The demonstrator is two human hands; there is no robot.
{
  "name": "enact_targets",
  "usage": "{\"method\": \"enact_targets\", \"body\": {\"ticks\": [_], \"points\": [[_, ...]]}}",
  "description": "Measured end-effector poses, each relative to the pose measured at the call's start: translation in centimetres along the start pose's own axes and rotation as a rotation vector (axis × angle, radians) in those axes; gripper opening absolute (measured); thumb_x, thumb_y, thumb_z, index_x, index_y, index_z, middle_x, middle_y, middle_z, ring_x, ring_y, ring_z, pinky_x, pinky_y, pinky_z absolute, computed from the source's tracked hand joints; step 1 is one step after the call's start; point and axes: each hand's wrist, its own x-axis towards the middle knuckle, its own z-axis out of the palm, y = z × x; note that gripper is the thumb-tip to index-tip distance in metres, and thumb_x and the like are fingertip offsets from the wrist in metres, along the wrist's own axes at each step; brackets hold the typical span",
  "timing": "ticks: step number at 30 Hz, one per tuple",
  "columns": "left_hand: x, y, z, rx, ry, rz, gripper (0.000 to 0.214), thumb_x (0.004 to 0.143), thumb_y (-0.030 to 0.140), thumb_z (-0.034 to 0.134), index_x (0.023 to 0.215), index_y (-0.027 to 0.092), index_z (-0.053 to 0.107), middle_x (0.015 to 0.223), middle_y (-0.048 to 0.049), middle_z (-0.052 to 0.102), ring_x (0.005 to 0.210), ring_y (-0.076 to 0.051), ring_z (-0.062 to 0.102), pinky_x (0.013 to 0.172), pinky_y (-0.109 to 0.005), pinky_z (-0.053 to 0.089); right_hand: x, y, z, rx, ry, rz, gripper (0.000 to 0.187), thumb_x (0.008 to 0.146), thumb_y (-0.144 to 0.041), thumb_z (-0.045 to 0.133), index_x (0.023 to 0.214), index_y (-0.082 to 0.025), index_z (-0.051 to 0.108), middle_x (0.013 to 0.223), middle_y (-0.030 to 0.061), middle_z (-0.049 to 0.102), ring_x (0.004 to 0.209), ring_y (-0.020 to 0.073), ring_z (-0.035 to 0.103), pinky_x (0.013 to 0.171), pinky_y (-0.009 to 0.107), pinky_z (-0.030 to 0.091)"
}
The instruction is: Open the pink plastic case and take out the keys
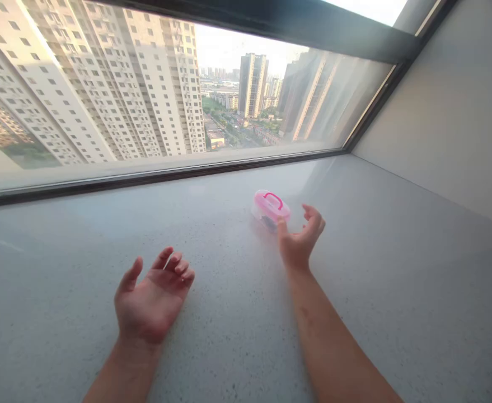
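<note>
A small clear plastic box (259,214) with a pink lid and a darker pink handle stands on the pale speckled sill. Something dark shows through its side, too unclear to name. Just to the right of the box is my right hand (299,240), thumb and fingers apart, with nothing in it. The thumb overlaps the box's near right edge; whether it touches I cannot tell. My left hand (155,299) is palm up at the left, nearer to me, its fingers loosely curled and apart, holding nothing.
The speckled sill (229,336) runs up to a dark window frame (157,178) along the back. A white wall (447,112) bounds the right side. Through the glass stand tall buildings (145,84).
</note>
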Motion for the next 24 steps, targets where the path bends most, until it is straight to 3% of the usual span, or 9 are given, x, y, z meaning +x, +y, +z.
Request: {"method": "enact_targets", "body": {"ticks": [3, 9, 13, 19, 24], "points": [[0.0, 0.1, 0.0, 0.002, 0.006, 0.002, 0.032, 0.072, 0.033, 0.056, 0.093, 0.010, 0.061, 0.076, -0.0065, 0.053, 0.066, -0.017, 0.051, 0.058, -0.032, 0.048, 0.6, 1.1, 0.2, 0.003, -0.065, 0.001, 0.060, 0.072, -0.031, 0.062, 0.127, -0.022, 0.039, 0.122, 0.0155, 0.041, 0.115, 0.0323, 0.042, 0.092, 0.052, 0.038], [-0.1, 0.2, -0.1, -0.011, 0.016, 0.009, 0.030, 0.072, 0.031, 0.056, 0.094, 0.011, 0.061, 0.076, -0.0065, 0.053, 0.066, -0.017, 0.051, 0.057, -0.033, 0.048, 0.1, 1.5, 0.9, 0.102, -0.293, -0.005, 0.055, 0.072, -0.030, 0.065, 0.125, -0.029, 0.050, 0.136, 0.0121, 0.030, 0.124, 0.0333, 0.034, 0.099, 0.057, 0.032], [-0.2, 0.2, -0.2, -0.014, 0.017, 0.006, 0.030, 0.071, 0.031, 0.057, 0.093, 0.011, 0.061, 0.076, -0.0066, 0.053, 0.066, -0.018, 0.051, 0.057, -0.033, 0.049, 0.0, 2.2, 1.2, 0.154, -0.416, -0.015, 0.063, 0.069, -0.027, 0.068, 0.127, -0.032, 0.047, 0.132, 0.0103, 0.038, 0.122, 0.0314, 0.039, 0.098, 0.058, 0.033], [-0.1, 0.1, -0.1, -0.017, 0.031, 0.005, 0.030, 0.070, 0.031, 0.058, 0.093, 0.011, 0.061, 0.076, -0.0060, 0.052, 0.066, -0.017, 0.050, 0.058, -0.033, 0.049, 0.2, 2.8, 1.5, 0.124, -0.318, -0.017, 0.049, 0.073, -0.017, 0.059, 0.122, -0.024, 0.052, 0.116, 0.0104, 0.053, 0.110, 0.0248, 0.049, 0.097, 0.047, 0.039], [-0.1, 0.1, -0.2, -0.003, 0.060, 0.012, 0.031, 0.069, 0.032, 0.059, 0.091, 0.011, 0.063, 0.076, -0.0051, 0.053, 0.065, -0.016, 0.050, 0.057, -0.032, 0.048, 0.2, 2.7, 1.5, 0.124, -0.289, -0.024, 0.046, 0.072, -0.013, 0.059, 0.117, -0.021, 0.055, 0.110, 0.0093, 0.057, 0.106, 0.0226, 0.051, 0.097, 0.042, 0.039]]}}
